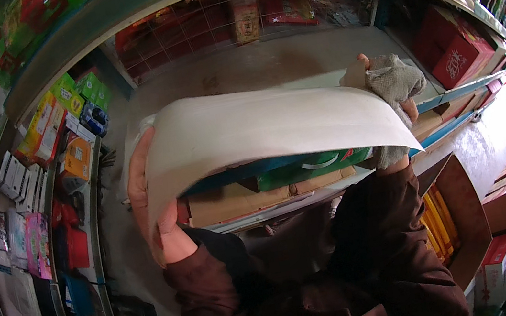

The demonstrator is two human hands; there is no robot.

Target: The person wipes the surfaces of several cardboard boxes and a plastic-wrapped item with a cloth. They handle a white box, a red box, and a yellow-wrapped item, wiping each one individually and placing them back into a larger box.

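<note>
A long sheet of off-white flexible material (pixel 262 122) bends between my two hands, in front of a shelf. Its left end rests in my left hand (pixel 152 188), whose fingers run along the outer edge while part of the palm is hidden behind the sheet. At the other end, my right hand (pixel 408 110) grips the sheet together with a crumpled grey cloth (pixel 396 80). The cloth covers most of that hand, leaving some fingertips visible. Whether the sheet is paper or thin plastic, I cannot tell.
A grey shelf board (pixel 229 63) with a wire grid lies beyond the sheet. Shelves of packaged goods stand on the left. A red carton (pixel 456 54) sits at right. Below are a green box (pixel 313 168) and an open cardboard box (pixel 471 204) holding yellow packages.
</note>
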